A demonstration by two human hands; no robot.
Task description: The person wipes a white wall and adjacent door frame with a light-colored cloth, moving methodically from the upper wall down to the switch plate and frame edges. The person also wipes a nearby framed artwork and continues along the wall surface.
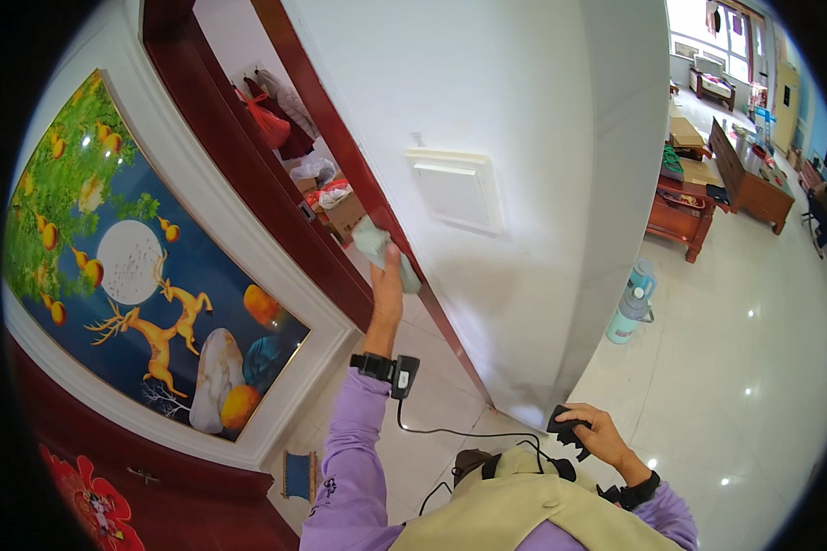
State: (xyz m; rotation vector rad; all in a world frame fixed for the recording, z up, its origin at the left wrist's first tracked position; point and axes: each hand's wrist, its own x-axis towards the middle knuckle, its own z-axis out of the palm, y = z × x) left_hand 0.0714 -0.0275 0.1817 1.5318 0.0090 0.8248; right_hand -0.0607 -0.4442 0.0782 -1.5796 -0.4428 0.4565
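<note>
A pale green cloth point(409, 273) is held in my left hand point(387, 286), pressed against the dark red wooden door frame point(386, 213) beside an open doorway. To the right of that hand, a white wall switch point(455, 191) is set in the white wall point(517, 89). My right hand point(599, 432) grips a crumpled black object point(568, 430), perhaps a cloth, low near the wall's bottom corner. Black straps sit on both wrists, and a small black device with a cable is on the left one.
A framed deer picture point(145, 275) hangs left of the doorway. Two thermos flasks point(630, 313) stand on the tiled floor right of the wall corner. Beyond them is a wooden table point(682, 213). A small blue folding stool point(299, 475) stands at lower left.
</note>
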